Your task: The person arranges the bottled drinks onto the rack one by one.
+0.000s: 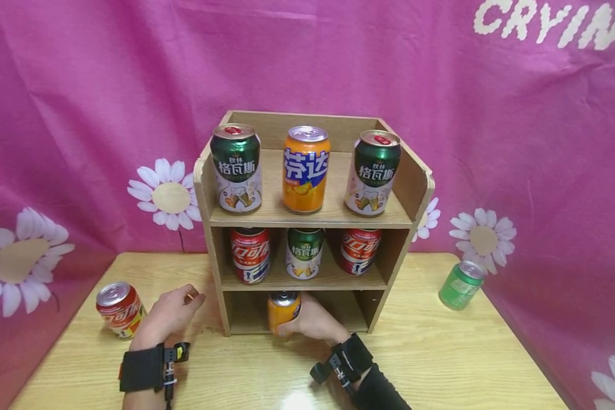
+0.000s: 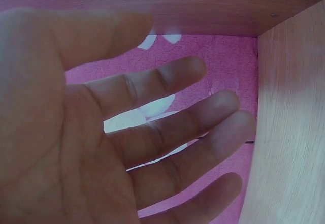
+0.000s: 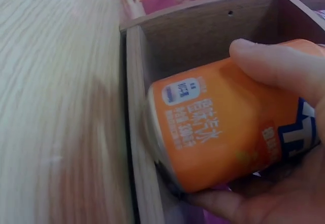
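An orange soda can (image 1: 282,313) stands in the bottom compartment of a small wooden shelf (image 1: 307,220), close to its front edge. My right hand (image 1: 315,320) grips that can from the right side, thumb and fingers round it; the right wrist view shows the can (image 3: 218,122) near the compartment's front lip. To the left of the shelf, my left hand (image 1: 171,312) hovers over the table holding nothing; its fingers (image 2: 172,137) are spread and relaxed in the left wrist view. A red cola can (image 1: 120,310) stands just left of that hand.
On the top shelf are two green-and-white cans (image 1: 238,171) (image 1: 373,173) flanking an orange can (image 1: 306,171). The middle shelf holds two red cans (image 1: 251,255) (image 1: 360,251) and a green-and-white can (image 1: 304,254). A light green can (image 1: 461,286) stands at the table's right. Behind hangs a pink cloth (image 1: 307,57).
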`<state>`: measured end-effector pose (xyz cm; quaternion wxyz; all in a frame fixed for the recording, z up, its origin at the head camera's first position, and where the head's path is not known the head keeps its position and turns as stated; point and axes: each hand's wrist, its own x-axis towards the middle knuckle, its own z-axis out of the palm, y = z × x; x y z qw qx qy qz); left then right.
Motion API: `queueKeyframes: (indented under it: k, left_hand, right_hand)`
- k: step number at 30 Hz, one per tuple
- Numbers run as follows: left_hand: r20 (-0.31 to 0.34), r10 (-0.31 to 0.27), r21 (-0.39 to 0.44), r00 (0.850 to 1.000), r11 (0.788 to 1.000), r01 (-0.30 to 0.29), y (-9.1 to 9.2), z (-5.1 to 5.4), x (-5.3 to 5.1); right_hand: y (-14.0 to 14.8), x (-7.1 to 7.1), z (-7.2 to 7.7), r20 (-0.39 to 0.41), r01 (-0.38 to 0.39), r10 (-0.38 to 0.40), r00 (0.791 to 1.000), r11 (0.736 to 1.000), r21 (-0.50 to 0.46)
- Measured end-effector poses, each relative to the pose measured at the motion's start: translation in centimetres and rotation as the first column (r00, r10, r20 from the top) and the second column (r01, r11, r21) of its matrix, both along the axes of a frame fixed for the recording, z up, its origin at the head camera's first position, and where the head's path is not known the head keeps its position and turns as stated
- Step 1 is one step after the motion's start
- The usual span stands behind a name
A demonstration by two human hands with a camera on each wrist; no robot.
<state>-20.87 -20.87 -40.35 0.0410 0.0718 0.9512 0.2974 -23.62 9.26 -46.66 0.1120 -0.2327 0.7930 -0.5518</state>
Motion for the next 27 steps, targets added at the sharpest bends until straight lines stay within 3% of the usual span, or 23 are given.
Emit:
queueKeyframes:
  k: [11,27]
  left_hand:
    - [0.005,0.02,0.007,1.0,1.0,-0.02,-0.2,-0.1,-0.2]
    - [-0.001,0.042,0.0,0.999,0.999,-0.042,-0.7,-0.5,-0.3]
  right_hand:
    - [-1.9,-0.1,0.3,-0.026,0.064,-0.062,0.998,0.995,0.08]
    - [-4.7,-0.3,-0.5,0.011,0.117,-0.118,0.993,0.991,0.069]
